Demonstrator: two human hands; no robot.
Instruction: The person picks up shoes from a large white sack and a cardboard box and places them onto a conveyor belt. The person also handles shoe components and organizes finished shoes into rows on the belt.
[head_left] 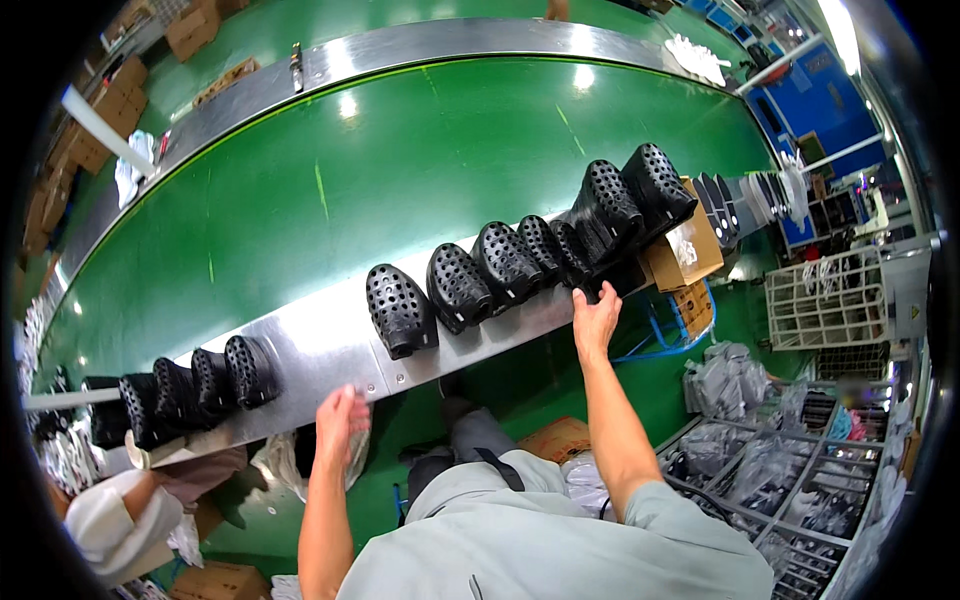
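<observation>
The left hand [342, 412] is at the counter's [318, 345] near edge, its fingers too blurred to tell; the right hand [597, 322], thumb and fingers apart, is just beside a black clog [570, 250] on the counter; the clog's long axis runs crosswise, rounded perforated end toward the far edge; a green surface [400, 160] lies beyond.
</observation>
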